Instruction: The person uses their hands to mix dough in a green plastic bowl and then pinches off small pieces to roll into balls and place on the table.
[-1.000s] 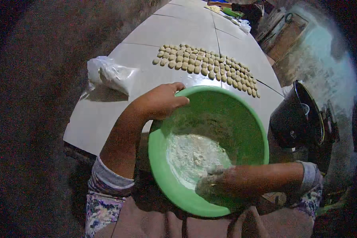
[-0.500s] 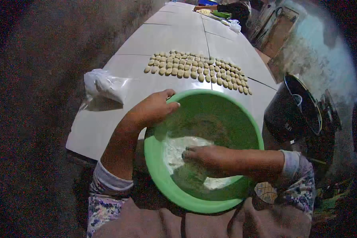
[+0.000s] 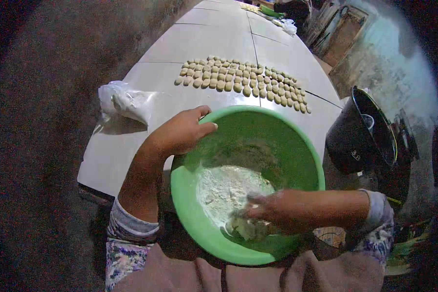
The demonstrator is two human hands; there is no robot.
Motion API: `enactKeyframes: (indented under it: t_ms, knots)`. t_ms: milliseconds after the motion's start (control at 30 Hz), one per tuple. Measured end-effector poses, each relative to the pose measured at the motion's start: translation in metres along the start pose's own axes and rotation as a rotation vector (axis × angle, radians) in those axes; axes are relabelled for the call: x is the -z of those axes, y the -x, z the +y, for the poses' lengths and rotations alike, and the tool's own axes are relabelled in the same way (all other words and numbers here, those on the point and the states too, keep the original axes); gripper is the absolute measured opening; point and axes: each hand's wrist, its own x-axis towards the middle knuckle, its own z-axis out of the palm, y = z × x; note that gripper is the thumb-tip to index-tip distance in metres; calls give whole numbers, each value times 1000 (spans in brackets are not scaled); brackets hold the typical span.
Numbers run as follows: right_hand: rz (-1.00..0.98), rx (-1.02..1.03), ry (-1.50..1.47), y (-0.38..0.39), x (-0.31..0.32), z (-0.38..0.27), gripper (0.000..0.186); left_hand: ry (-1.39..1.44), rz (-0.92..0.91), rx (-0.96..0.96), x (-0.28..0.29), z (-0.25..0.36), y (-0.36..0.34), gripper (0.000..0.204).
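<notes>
My left hand (image 3: pixel 182 131) is closed on the upper left rim of a large green basin (image 3: pixel 309 160), thumb over the edge. Inside lies a patch of white powder, like flour (image 3: pixel 219 187). My right hand (image 3: pixel 270 209) reaches into the basin at lower right, floury, its curled fingers apart at the powder; what lies under its palm is partly hidden. On the white tiled table (image 3: pixel 170 44) beyond the basin lie several rows of small pale oval dough pieces (image 3: pixel 243 80).
A clear plastic bag of white powder (image 3: pixel 124 102) rests on the table at left. A black bucket (image 3: pixel 350 146) stands at right beside a stained wall (image 3: pixel 399 58). At the far end, a person in dark clothing (image 3: pixel 297 12) is near a green container (image 3: pixel 267 10) and bags.
My right hand moved up and left within the powder, then slightly down and right, uncovering more of the patch. My left hand keeps its grip on the rim.
</notes>
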Motion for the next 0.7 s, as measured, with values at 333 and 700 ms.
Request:
enactKeyframes:
  t_ms: [333,700]
  knots:
    - [109,-265,13,-74,-2,6,31,-75,151,-41,-7,1,7,41]
    - [222,57,542,-98,5,15,37,0,55,50,-5,9,7,39]
